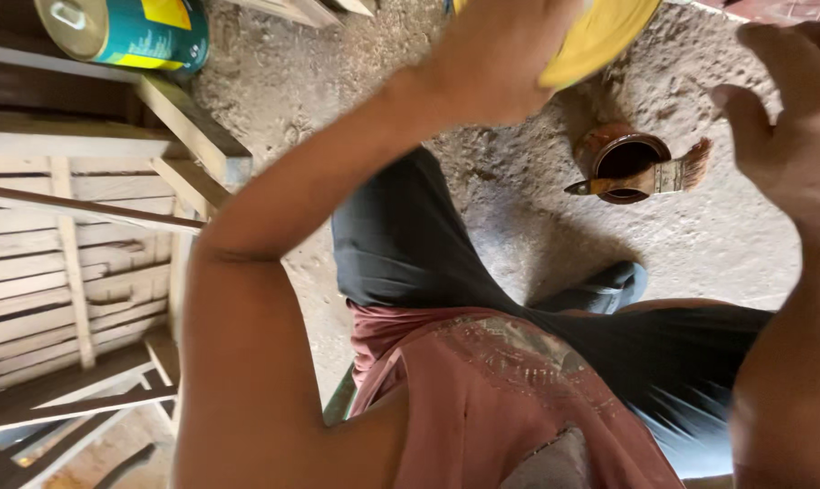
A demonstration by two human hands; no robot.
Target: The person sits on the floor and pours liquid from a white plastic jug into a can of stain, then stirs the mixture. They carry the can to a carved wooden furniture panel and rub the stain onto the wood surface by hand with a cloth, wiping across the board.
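Nearest the camera is the person's pink, paint-flecked shirt (492, 398), with dark trousers (410, 244) beyond it over the knees. From the left side of the view a bare arm rises across the frame to the left hand (496, 59), which is closed on a round yellow object (600, 32) at the top edge; only part of that object shows, so its kind cannot be told. At the right edge the right hand (791, 127) is raised with its fingers (745, 113) curled loosely and apart, holding nothing that shows. Between the two hands, further off on the dusty concrete floor (700, 244), stands a small round brown-stained pot (623, 158), and a flat paintbrush with brown bristles (650, 179) lies across its rim. To the left stands a pale unfinished slatted wooden frame (75, 281). Farthest, at the top left corner, a teal and yellow metal can (125, 32) lies on its side on the wood.
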